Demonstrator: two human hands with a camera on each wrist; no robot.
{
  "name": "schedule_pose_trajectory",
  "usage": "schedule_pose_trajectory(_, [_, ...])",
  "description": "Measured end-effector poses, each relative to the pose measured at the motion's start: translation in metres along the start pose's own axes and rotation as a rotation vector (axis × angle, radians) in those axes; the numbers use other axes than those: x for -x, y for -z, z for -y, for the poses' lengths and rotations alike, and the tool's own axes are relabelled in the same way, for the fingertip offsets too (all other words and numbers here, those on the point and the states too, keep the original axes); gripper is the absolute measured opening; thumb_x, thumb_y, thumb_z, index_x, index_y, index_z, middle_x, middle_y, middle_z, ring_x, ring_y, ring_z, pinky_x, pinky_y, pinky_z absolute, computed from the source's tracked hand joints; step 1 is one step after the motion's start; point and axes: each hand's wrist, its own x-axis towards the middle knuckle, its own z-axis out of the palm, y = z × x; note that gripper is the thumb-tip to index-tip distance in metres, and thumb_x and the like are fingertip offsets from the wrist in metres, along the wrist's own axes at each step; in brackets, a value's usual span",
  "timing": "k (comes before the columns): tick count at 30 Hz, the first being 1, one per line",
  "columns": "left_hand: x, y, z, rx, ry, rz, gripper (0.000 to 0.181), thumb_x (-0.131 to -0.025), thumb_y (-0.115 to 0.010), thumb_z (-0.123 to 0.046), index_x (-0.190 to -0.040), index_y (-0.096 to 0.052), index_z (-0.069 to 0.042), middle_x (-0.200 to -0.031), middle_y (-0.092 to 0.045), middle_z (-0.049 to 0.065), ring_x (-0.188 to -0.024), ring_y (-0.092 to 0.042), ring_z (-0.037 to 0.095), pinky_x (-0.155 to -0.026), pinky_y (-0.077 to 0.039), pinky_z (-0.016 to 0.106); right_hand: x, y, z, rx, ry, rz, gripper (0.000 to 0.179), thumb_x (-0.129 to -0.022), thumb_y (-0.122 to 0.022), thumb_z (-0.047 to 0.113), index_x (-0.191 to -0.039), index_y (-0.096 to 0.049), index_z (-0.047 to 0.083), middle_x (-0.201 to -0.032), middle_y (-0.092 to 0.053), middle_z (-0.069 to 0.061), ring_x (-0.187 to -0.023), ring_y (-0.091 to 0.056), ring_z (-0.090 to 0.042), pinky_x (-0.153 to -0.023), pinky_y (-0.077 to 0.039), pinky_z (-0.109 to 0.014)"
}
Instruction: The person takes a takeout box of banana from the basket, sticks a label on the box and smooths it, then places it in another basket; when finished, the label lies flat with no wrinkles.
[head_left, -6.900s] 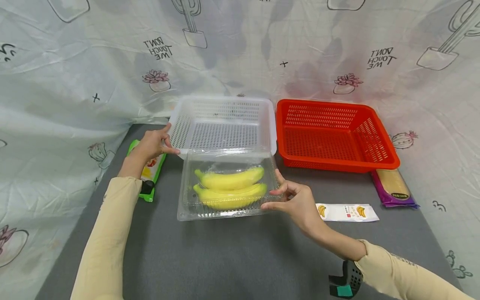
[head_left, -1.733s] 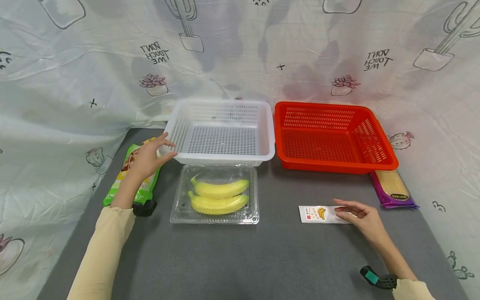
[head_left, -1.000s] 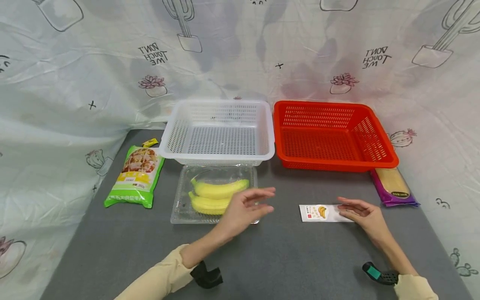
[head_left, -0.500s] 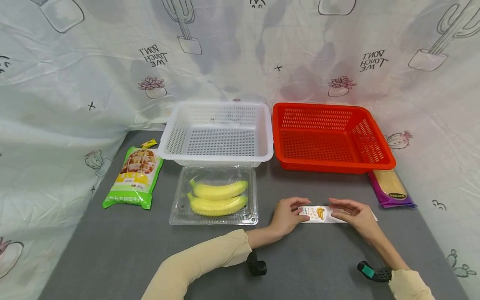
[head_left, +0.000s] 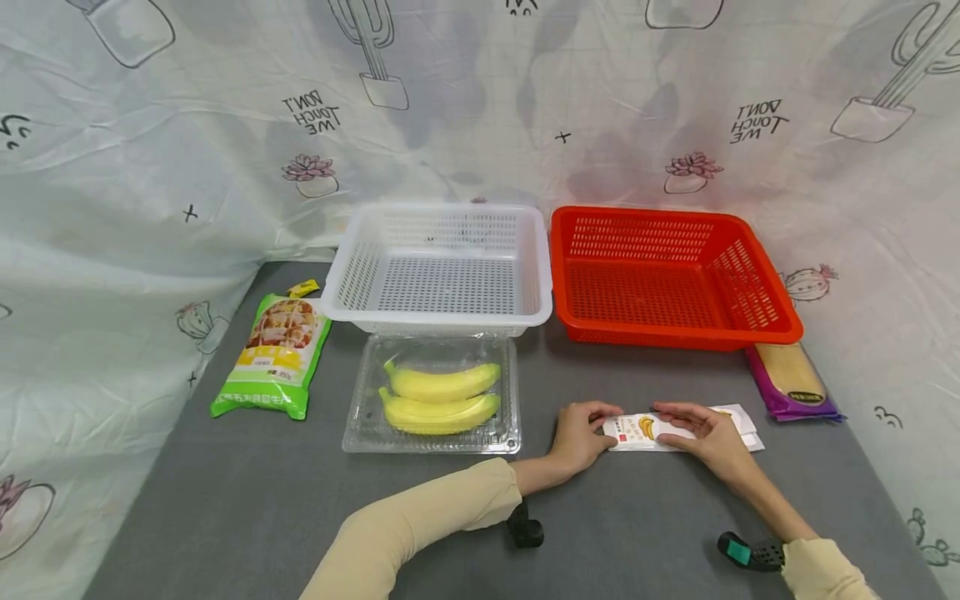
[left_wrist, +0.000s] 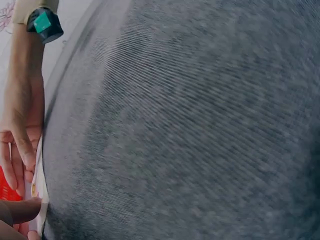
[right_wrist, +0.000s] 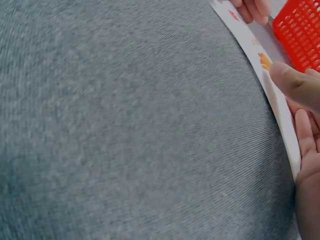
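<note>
A flat white packet (head_left: 628, 433) printed with bananas lies on the grey table at right of centre. My left hand (head_left: 579, 437) pinches its left end between thumb and fingers. Over its middle is my right hand (head_left: 708, 437), which pinches it across the width, thumb (right_wrist: 292, 82) on the near side in the right wrist view. Beyond the right hand a second white layer (head_left: 745, 423) sticks out at a slight angle; whether it is a separate packet or a fold I cannot tell. To the left, a clear plastic box (head_left: 358, 421) holds two bananas (head_left: 441, 408).
A white basket (head_left: 435, 318) stands behind the box, with a red basket (head_left: 675, 336) to its right. On the left lie a green food bag (head_left: 273, 358) and a small yellow wrapper (head_left: 303, 288). A purple packet (head_left: 795, 383) lies at the right, partly under the red basket's rim.
The clear box, earlier held by my right hand, now lies left of both hands. My right hand went to the white packet; my left left the white basket and joined it. The white layers have spread apart.
</note>
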Motion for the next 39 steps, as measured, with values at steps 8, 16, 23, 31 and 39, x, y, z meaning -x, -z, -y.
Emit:
schedule_pose_trajectory(8, [0.0,0.001,0.006,-0.032,-0.016,-0.006,0.035,-0.068,-0.075,0.017,-0.099,-0.073,0.002,-0.099,-0.072,0.008,-0.1,-0.063,0.008,-0.079,-0.048,0.013,0.0,-0.002,0.0,0.091,-0.028,-0.007,0.047,-0.074,-0.077,-0.008,-0.117,-0.06,-0.012,-0.114,-0.068,-0.015,-0.1,-0.062,0.0,-0.083,-0.047,-0.013])
schedule_pose_trajectory(16, [-0.001,0.001,0.009,-0.088,-0.041,0.002,0.034,-0.068,-0.077,0.014,-0.099,-0.074,0.0,-0.098,-0.073,0.006,-0.097,-0.064,0.007,-0.078,-0.048,0.013,-0.001,-0.003,0.002,0.18,-0.064,0.0,0.046,-0.075,-0.08,0.002,-0.116,-0.063,-0.005,-0.112,-0.066,-0.022,-0.097,-0.06,0.001,-0.081,-0.045,-0.01])
schedule_pose_trajectory(23, [0.0,0.002,0.008,-0.122,-0.059,0.007,0.032,-0.069,-0.078,0.012,-0.098,-0.074,-0.001,-0.097,-0.073,0.004,-0.096,-0.064,0.006,-0.078,-0.048,0.013,0.0,-0.006,0.004,0.261,-0.055,-0.011,0.039,-0.075,-0.081,0.003,-0.11,-0.066,0.0,-0.101,-0.067,-0.015,-0.083,-0.055,-0.006,-0.072,-0.043,-0.011])
schedule_pose_trajectory(31, [0.001,0.003,0.008,-0.143,-0.099,0.003,0.033,-0.068,-0.077,0.012,-0.098,-0.074,-0.001,-0.096,-0.073,0.005,-0.095,-0.064,0.007,-0.077,-0.049,0.013,-0.001,-0.012,0.006,0.266,0.052,-0.035,0.037,-0.069,-0.08,-0.01,-0.102,-0.066,-0.004,-0.096,-0.067,-0.019,-0.089,-0.059,-0.002,-0.078,-0.044,-0.008])
schedule_pose_trajectory(39, [0.004,0.005,0.007,-0.244,-0.196,-0.019,0.031,-0.066,-0.08,0.009,-0.095,-0.073,0.0,-0.103,-0.067,0.009,-0.097,-0.061,0.013,-0.08,-0.048,0.014,-0.003,-0.016,0.009,0.163,0.147,0.013,0.034,-0.067,-0.074,-0.022,-0.098,-0.066,-0.009,-0.1,-0.063,-0.025,-0.097,-0.059,0.001,-0.078,-0.049,-0.014])
